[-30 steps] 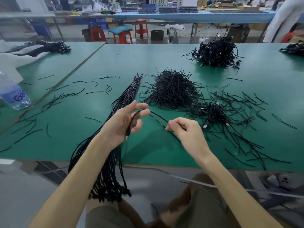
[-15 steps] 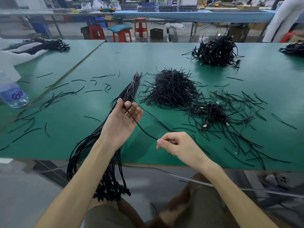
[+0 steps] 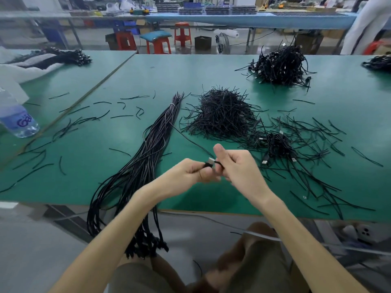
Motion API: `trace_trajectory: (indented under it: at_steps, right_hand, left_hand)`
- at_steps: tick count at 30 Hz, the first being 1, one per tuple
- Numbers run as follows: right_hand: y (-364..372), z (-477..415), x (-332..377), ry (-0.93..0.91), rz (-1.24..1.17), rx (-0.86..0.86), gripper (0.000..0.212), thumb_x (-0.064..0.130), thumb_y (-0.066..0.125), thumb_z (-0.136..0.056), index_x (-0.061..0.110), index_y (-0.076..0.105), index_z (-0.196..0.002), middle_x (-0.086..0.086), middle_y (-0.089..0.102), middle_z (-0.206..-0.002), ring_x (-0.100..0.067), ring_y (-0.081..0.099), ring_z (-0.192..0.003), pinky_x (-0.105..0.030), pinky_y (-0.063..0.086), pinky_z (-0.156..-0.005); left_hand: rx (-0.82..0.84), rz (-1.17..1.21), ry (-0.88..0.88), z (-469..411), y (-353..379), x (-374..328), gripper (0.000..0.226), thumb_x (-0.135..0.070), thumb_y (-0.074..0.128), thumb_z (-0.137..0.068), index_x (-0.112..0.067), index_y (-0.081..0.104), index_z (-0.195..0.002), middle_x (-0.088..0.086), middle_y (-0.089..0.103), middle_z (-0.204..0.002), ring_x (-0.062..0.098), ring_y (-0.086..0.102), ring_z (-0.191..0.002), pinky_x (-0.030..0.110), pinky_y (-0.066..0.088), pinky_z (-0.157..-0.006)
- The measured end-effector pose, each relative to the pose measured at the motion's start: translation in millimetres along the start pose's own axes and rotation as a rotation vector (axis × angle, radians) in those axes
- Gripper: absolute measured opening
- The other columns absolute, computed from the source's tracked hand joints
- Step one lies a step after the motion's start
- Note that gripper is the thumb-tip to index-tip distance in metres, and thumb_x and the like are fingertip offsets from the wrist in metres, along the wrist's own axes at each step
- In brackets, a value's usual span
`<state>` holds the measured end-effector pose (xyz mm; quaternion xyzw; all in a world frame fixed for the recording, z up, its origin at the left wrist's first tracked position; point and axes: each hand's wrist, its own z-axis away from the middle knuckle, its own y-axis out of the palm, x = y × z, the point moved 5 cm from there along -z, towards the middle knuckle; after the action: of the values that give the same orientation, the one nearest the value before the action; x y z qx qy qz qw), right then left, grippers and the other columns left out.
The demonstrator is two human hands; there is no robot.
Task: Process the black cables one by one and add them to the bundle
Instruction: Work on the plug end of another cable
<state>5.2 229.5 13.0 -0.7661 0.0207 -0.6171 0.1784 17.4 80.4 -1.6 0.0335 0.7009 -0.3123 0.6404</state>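
My left hand [image 3: 190, 172] and my right hand [image 3: 237, 166] meet above the green table [image 3: 211, 68], both pinching one black cable [image 3: 190, 140] at its metal USB plug [image 3: 210, 161]. The cable's free length trails away up and left toward the bundle. The bundle of long black cables [image 3: 148, 157] lies left of my hands, tied near its far tip and hanging over the table's front edge. A small clump of coiled black cables with plugs [image 3: 277, 144] sits just right of my hands.
A heap of short black ties [image 3: 222, 115] lies behind my hands, with loose ties scattered left and right. A larger cable pile [image 3: 279, 66] sits at the back right. A water bottle [image 3: 17, 119] stands at the left edge.
My hands have come together over the table. The cable, stretched between them before, is now held by both at its plug end, with its length trailing toward the bundle.
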Motion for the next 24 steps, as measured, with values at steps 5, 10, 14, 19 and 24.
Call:
trace_trajectory:
  at_steps: [5, 10, 14, 19, 24]
  right_hand:
    - [18, 10, 4, -0.100, -0.044, -0.009, 0.057, 0.050, 0.044, -0.106, 0.020, 0.049, -0.057, 0.012, 0.042, -0.048, -0.005, 0.035, -0.046, -0.020, 0.029, -0.050]
    - [31, 19, -12, -0.090, 0.201, 0.113, 0.071, 0.073, 0.034, -0.097, 0.020, 0.038, -0.051, 0.010, 0.038, -0.045, -0.006, 0.034, -0.045, -0.028, 0.033, -0.052]
    - [-2, 4, -24, -0.018, 0.374, -0.014, 0.069, 0.073, 0.033, -0.096, 0.021, 0.022, -0.051, 0.010, 0.023, -0.044, -0.013, 0.024, -0.045, -0.034, 0.027, -0.053]
    - [-11, -8, -14, -0.002, 0.347, -0.162, 0.077, 0.067, 0.035, -0.099, 0.006, 0.032, -0.051, 0.002, 0.035, -0.043, -0.014, 0.031, -0.044, -0.038, 0.034, -0.053]
    - [8, -7, 6, -0.003, -0.005, -0.137, 0.071, 0.062, 0.039, -0.100, 0.017, 0.041, -0.045, 0.009, 0.036, -0.041, -0.008, 0.033, -0.041, -0.019, 0.028, -0.047]
  left_hand:
    - [-0.214, 0.707, 0.007, -5, 5, 3, 0.055, -0.036, 0.036, -0.105, 0.005, 0.056, -0.135, 0.010, 0.071, -0.126, 0.021, 0.066, -0.119, 0.032, 0.053, -0.101]
    - [-0.155, 1.500, 0.044, 2, -9, -10, 0.035, -0.031, 0.035, -0.111, -0.012, 0.062, -0.098, -0.005, 0.062, -0.076, 0.006, 0.054, -0.055, 0.021, 0.050, -0.058]
    - [-0.070, 0.907, 0.067, 19, -30, -21, 0.043, -0.035, 0.042, -0.106, -0.024, 0.051, -0.065, -0.009, 0.028, -0.059, 0.008, 0.018, -0.047, 0.022, 0.017, -0.045]
    - [0.247, -0.140, -0.067, 20, 9, -8, 0.040, -0.030, 0.043, -0.109, -0.010, 0.074, -0.093, -0.007, 0.069, -0.070, 0.012, 0.062, -0.060, 0.027, 0.049, -0.062]
    - [-0.224, 0.305, -0.039, 2, 17, 8, 0.031, -0.015, 0.040, -0.110, -0.014, 0.070, -0.106, -0.005, 0.075, -0.102, 0.007, 0.070, -0.100, 0.032, 0.050, -0.101]
